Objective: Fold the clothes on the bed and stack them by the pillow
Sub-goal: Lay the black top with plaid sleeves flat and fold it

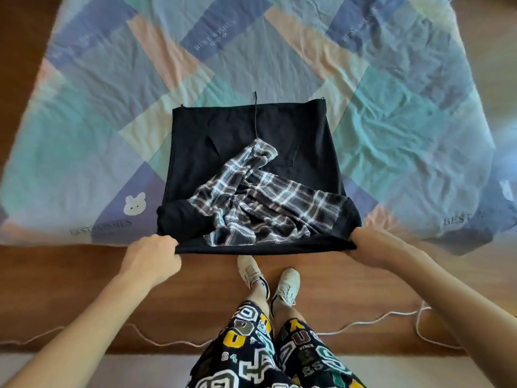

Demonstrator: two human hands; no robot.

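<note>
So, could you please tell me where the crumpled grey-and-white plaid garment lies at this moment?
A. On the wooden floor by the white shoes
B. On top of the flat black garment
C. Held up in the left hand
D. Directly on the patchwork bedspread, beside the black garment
B: the crumpled grey-and-white plaid garment rests on the flat black garment, whose near edge the left hand and right hand grip.

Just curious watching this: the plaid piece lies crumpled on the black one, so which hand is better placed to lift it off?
Probably the left hand. The plaid garment bunches nearest that hand's corner of the black garment, while the right hand grips a corner farther from it.
</note>
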